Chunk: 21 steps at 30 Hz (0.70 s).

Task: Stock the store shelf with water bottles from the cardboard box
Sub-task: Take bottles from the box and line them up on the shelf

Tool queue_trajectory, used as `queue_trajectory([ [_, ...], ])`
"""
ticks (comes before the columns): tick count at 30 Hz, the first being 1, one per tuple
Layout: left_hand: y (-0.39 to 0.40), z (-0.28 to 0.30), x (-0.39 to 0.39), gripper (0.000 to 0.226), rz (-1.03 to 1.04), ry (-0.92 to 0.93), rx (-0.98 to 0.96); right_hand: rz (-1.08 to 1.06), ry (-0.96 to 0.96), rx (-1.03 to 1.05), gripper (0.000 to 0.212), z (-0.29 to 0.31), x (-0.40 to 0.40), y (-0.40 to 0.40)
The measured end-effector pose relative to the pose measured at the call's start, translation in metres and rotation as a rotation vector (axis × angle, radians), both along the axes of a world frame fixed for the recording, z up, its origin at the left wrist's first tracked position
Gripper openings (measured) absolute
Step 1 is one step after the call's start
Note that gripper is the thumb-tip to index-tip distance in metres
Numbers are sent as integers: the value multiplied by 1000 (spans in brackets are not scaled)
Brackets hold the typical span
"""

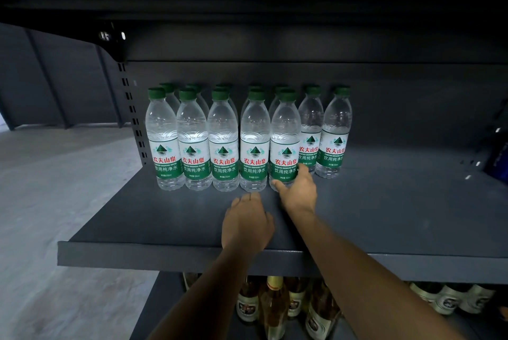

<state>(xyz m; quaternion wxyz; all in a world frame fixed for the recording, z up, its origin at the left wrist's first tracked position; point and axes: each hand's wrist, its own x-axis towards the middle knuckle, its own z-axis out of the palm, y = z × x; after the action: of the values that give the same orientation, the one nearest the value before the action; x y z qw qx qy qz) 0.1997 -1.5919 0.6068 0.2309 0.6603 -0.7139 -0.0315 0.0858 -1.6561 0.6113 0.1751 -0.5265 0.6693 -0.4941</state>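
Note:
Several clear water bottles with green caps and green-and-white labels stand in two rows on the dark grey shelf (176, 232). My right hand (298, 191) grips the base of the front row's rightmost bottle (285, 144), thumb on its left side and fingers round its right. My left hand (246, 222) hovers just in front of the neighbouring bottle (254, 141), fingers relaxed, holding nothing. The cardboard box is out of view.
The shelf stretches bare to the right of the bottles and in front of them. An upper shelf (247, 7) hangs close overhead. Glass bottles with gold caps (275, 309) fill the lower shelf. A slotted upright (132, 119) stands at the left; grey floor lies beyond.

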Motion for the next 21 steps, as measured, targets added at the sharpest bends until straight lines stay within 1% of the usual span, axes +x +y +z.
queue_trajectory([
  [5, 0, 0, 1, 33, 20, 44, -20, 14, -7, 4, 57, 1, 0, 1],
  [8, 2, 3, 1, 32, 48, 69, -61, 28, -15, 29, 62, 3, 0, 2],
  [14, 6, 7, 1, 28, 76, 75, -141, 38, -106, 63, 75, 10, -6, 16],
  [18, 12, 10, 0, 20, 34, 96, -253, 85, -74, 79, 74, 6, -12, 34],
  [21, 19, 13, 0, 15, -15, 151, -335, 86, -61, 102, 75, 8, -14, 48],
])
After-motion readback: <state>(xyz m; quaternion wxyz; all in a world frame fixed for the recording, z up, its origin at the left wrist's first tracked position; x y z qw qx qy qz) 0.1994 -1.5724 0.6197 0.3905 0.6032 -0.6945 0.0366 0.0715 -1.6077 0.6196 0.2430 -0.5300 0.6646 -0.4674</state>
